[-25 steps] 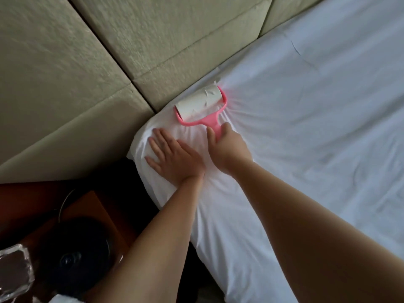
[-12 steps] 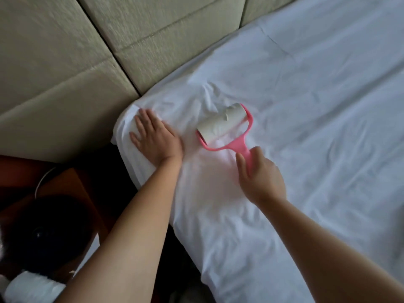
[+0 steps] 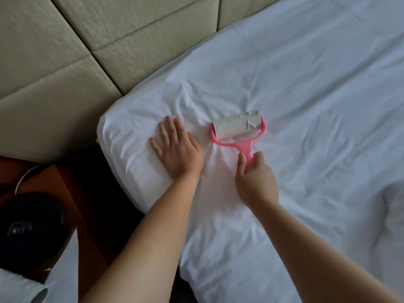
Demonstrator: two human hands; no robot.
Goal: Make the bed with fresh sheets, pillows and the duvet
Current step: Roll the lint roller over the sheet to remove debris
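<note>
A white fitted sheet (image 3: 306,88) covers the mattress up to its head corner. My left hand (image 3: 177,147) lies flat with straight fingers on the sheet near that corner, pressing it down. My right hand (image 3: 254,178) grips the pink handle of a lint roller (image 3: 238,130). The roller's white sticky drum rests on the sheet just right of my left hand, and torn paper edges show on the drum. Wrinkles fan out around the roller.
A padded beige headboard (image 3: 109,40) runs along the mattress's far-left side. A wooden nightstand (image 3: 72,193) with a dark round object (image 3: 26,224) stands left of the bed. White fabric (image 3: 54,276) shows at the bottom left. A rumpled white fold (image 3: 391,215) lies at the right.
The roller moved from the corner by the headboard back towards me over the sheet, then slightly right. My left hand stayed flat near the corner.
</note>
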